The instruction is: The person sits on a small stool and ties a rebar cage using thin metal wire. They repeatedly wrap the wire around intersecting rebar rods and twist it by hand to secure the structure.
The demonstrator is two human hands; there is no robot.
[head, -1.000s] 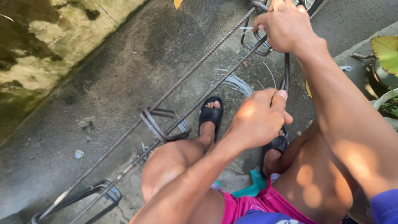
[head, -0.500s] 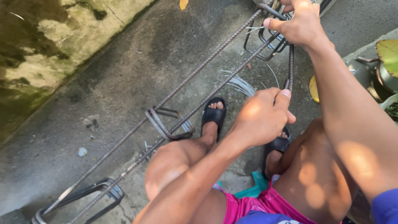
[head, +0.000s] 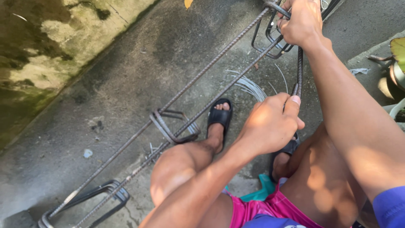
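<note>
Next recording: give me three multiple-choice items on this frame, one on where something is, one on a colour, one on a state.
1. Where does the bundle of thin wire lie?
A. on the concrete ground beyond the sandal
B. in the left hand
C. across the knee

2. What colour are the shorts?
A. grey
B. pink
C. yellow

3. How is the left hand placed?
A. flat on the ground
B. closed round a short steel bar
C. open in the air

Answers:
1 A, the wire lies on the ground just past the black sandal.
2 B, the cloth at the thighs is bright pink.
3 B, its fingers wrap the steel bar that runs up to the right hand.
</note>
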